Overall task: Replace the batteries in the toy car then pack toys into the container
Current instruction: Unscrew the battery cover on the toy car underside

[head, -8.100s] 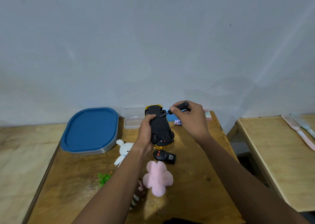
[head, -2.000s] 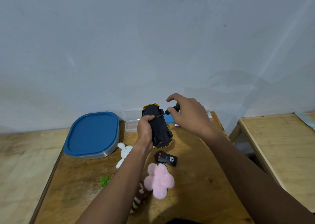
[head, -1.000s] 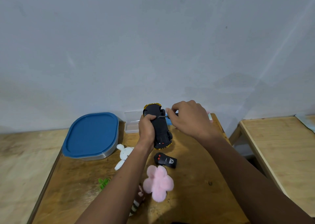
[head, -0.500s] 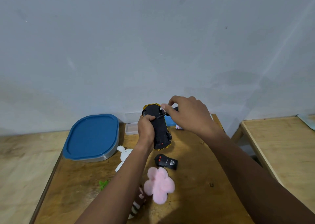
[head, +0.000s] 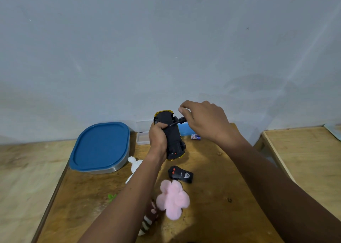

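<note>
The toy car (head: pixel 172 137) is upside down, black underside up, lifted above the table (head: pixel 217 169) with its gold nose tipped toward the wall. The left hand (head: pixel 157 138) has a clenched grip round the car's left flank, thumb pressed across the underside. The right hand (head: pixel 204 121) pinches the black handle of a small screwdriver (head: pixel 178 122) between thumb and fingertips, the other fingers loosely curled; the tip meets the car's underside just beyond the left thumb.

Below both grips lies a bare wooden table, set against a plain pale grey wall. A second wooden table (head: pixel 302 161) stands off to the right of the right hand, with a gap between the two.

Just beneath the right hand, two small batteries (head: pixel 195 137) lie on the table beside a blue item mostly hidden by the car. Left of the left grip sits the container (head: pixel 100 147) with its blue lid on, and a small clear box (head: pixel 142 138) lies between them. Nearer the person than the car lie a black remote control (head: pixel 180 174) and a pink plush flower (head: pixel 172 199). A white plush rabbit (head: pixel 134 166), a green item and a striped toy are partly covered by the left forearm.
</note>
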